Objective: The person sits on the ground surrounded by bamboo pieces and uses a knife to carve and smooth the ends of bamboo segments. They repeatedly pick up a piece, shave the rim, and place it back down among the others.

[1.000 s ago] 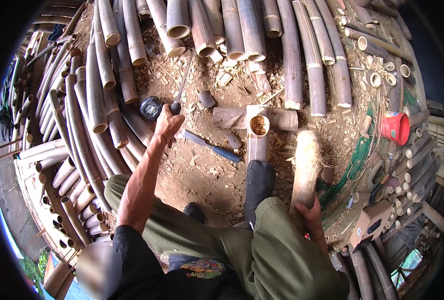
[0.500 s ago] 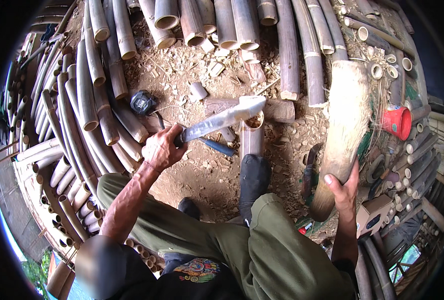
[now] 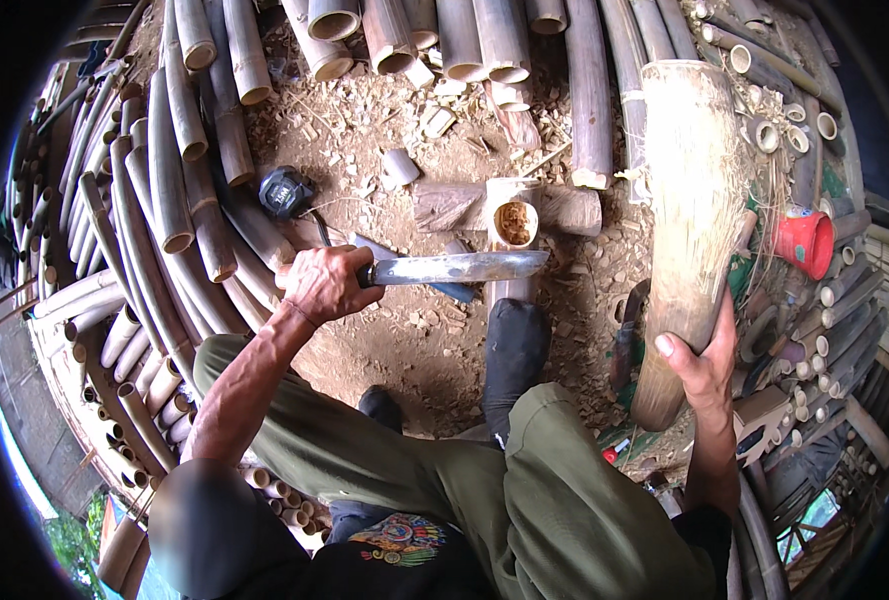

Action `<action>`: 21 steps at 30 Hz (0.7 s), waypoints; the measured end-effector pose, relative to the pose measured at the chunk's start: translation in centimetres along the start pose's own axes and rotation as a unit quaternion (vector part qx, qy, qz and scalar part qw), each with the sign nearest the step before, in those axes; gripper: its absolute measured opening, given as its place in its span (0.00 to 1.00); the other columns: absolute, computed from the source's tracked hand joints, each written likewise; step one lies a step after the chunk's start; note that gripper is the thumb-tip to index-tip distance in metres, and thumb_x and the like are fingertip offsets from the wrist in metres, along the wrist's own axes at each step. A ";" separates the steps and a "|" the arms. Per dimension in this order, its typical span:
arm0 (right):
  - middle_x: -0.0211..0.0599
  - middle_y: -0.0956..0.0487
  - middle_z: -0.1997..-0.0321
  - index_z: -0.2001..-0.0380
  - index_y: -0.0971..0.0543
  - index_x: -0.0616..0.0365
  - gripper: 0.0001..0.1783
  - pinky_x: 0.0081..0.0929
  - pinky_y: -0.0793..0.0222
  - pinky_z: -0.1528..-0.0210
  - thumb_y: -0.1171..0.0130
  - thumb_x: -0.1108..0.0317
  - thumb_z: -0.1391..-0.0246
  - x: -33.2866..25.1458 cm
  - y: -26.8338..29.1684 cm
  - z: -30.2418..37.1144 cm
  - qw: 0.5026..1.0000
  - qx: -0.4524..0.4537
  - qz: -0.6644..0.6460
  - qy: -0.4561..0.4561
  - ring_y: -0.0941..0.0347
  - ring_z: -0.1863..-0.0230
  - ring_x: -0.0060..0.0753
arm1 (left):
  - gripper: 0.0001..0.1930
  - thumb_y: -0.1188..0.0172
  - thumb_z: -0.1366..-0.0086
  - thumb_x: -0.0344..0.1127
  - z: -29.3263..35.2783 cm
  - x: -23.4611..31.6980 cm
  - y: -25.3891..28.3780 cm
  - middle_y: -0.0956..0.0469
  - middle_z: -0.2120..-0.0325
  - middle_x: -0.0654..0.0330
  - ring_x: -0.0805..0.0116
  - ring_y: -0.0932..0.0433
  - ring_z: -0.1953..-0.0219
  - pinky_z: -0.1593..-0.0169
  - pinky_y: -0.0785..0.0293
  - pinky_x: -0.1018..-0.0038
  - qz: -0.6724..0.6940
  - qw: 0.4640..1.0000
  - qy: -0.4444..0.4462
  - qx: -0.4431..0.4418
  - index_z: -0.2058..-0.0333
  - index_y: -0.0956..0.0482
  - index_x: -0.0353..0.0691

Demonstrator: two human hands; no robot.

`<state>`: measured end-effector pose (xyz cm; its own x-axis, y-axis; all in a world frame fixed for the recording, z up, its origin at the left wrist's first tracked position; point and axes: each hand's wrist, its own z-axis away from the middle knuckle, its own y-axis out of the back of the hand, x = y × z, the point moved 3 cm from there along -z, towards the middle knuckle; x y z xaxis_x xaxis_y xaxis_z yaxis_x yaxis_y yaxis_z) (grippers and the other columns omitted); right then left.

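Left fingers (image 3: pixel 357 291) grip machete (image 3: pixel 455 267) (open dirt (image 3: pixel 405 345) beside edge (image 3: pixel 445 280)).

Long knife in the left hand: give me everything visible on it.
The long knife has a long, fairly broad blade that looks like grey metal, with lighter and darker patches and a slanted end. A short dark piece of its handle shows; the left hand is closed around the rest. It lies nearly level across the picture, end to the right, its far part in front of the notched bamboo tube, below the opening. Whether they touch can't be told.
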<state>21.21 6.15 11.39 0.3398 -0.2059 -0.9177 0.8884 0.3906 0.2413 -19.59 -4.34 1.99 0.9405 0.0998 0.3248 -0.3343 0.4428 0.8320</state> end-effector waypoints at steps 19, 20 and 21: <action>0.58 0.30 0.41 0.35 0.45 0.69 0.58 0.40 0.31 0.40 0.25 0.60 0.67 -0.4 -2.3 -0.8 0.940 -0.106 0.280 0.163 0.29 0.42 0.51 | 0.14 0.33 0.51 0.47 -1.2 -0.2 0.3 0.21 0.78 0.54 0.52 0.20 0.74 0.69 0.25 0.58 -0.021 0.999 -0.004 -0.035 0.69 0.18 0.46; 0.57 0.29 0.42 0.35 0.43 0.66 0.57 0.40 0.27 0.45 0.23 0.61 0.67 -0.8 -3.3 -1.2 0.896 -0.157 0.307 0.281 0.27 0.46 0.51 | 0.14 0.33 0.51 0.47 -1.0 -0.5 0.7 0.20 0.78 0.55 0.53 0.20 0.75 0.69 0.25 0.58 -0.026 0.999 -0.008 -0.027 0.68 0.17 0.46; 0.56 0.28 0.43 0.36 0.41 0.64 0.56 0.40 0.23 0.49 0.21 0.61 0.67 -1.0 -3.8 -1.3 0.835 -0.200 0.338 0.386 0.24 0.49 0.52 | 0.15 0.36 0.49 0.49 -1.8 -0.8 0.3 0.19 0.78 0.54 0.52 0.19 0.73 0.66 0.22 0.60 -0.008 0.998 0.020 -0.051 0.64 0.15 0.51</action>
<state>17.06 6.05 11.00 0.2847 0.7624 -0.5811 0.3469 0.4832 0.8038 -20.35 -2.67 1.15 0.9483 0.1257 0.2915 -0.3124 0.5333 0.7861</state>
